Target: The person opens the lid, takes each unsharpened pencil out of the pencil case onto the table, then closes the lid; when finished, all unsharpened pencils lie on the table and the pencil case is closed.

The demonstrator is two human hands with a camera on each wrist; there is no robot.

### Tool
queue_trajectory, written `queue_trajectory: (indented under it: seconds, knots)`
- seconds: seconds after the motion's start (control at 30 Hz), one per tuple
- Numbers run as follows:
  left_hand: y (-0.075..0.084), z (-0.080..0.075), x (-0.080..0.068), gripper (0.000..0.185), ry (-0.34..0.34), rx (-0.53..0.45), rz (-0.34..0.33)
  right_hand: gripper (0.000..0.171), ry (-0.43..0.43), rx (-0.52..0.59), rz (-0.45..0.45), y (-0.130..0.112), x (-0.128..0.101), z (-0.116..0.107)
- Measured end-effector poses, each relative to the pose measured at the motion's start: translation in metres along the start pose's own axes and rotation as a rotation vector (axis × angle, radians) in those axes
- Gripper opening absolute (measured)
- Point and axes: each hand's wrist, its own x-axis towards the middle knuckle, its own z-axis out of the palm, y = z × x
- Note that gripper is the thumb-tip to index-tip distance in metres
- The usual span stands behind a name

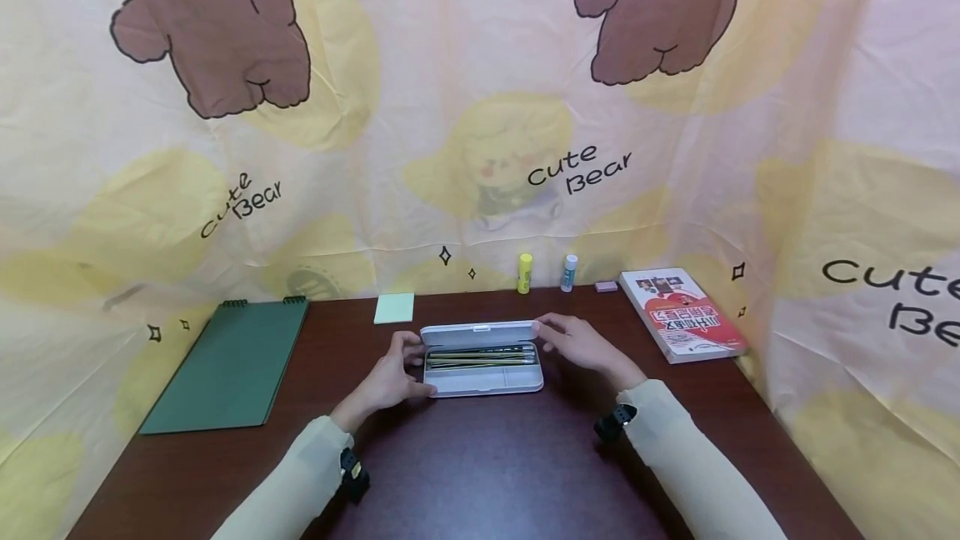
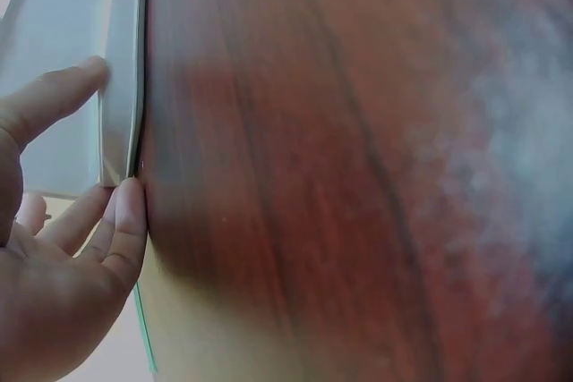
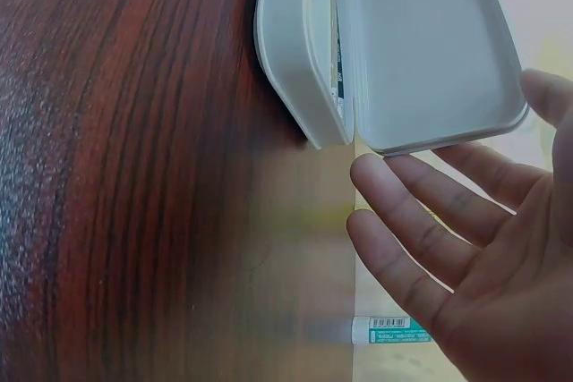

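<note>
A white pencil case (image 1: 483,380) lies open mid-table, its lid (image 1: 480,332) raised at the back, with several pencils (image 1: 480,354) inside. My left hand (image 1: 392,375) holds the case's left end, thumb along the front corner and fingers behind it. In the left wrist view the left hand (image 2: 63,248) touches the case (image 2: 121,87) with thumb and a fingertip. My right hand (image 1: 581,346) is at the right end, fingertips by the lid's edge. In the right wrist view the right hand (image 3: 466,248) is spread flat beside the lid (image 3: 430,42), gripping nothing.
On the dark wood table (image 1: 487,457) lie a green spiral notebook (image 1: 228,365) at left, a sticky-note pad (image 1: 393,307), a yellow glue stick (image 1: 525,272), a blue-capped glue stick (image 1: 570,272), a small eraser (image 1: 606,286) and a red-and-white book (image 1: 681,312). A bear-print curtain surrounds the table.
</note>
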Motion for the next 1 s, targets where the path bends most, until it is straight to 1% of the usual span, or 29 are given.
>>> queue_trajectory:
  seconds: [0.1, 0.2, 0.3, 0.43, 0.63, 0.8, 0.9, 1.0]
  knots:
    - [0.0003, -0.0004, 0.0001, 0.075, -0.005, 0.047, 0.008, 0.061, 0.001, 0.004, 0.007, -0.0001, 0.0003, -0.0004]
    - [-0.0005, -0.0009, 0.0002, 0.073, -0.011, 0.087, 0.015, 0.060, 0.004, 0.015, 0.008, -0.0005, 0.0006, -0.0004]
    - [-0.0016, -0.0018, 0.0001, 0.075, -0.025, 0.113, 0.023, 0.058, 0.011, 0.033, 0.004, -0.0001, 0.0015, -0.0001]
    - [-0.0018, -0.0030, -0.0001, 0.079, -0.050, 0.149, 0.056, 0.056, 0.020, 0.053, 0.004, 0.0006, 0.0029, 0.0003]
    - [-0.0016, -0.0042, 0.0013, 0.085, -0.085, 0.196, 0.106, 0.056, 0.032, 0.035, -0.009, -0.0002, 0.0054, 0.0004]
    - [-0.0015, -0.0041, 0.0030, 0.091, -0.099, 0.250, 0.151, 0.053, 0.036, 0.033, -0.015, -0.0022, 0.0055, 0.0004]
    - [-0.0011, -0.0037, 0.0032, 0.092, -0.102, 0.270, 0.155, 0.051, 0.037, 0.038, -0.020, -0.0028, 0.0053, 0.0008]
    - [-0.0007, -0.0032, 0.0037, 0.091, -0.104, 0.267, 0.136, 0.051, 0.039, 0.031, -0.033, -0.0021, 0.0052, 0.0007]
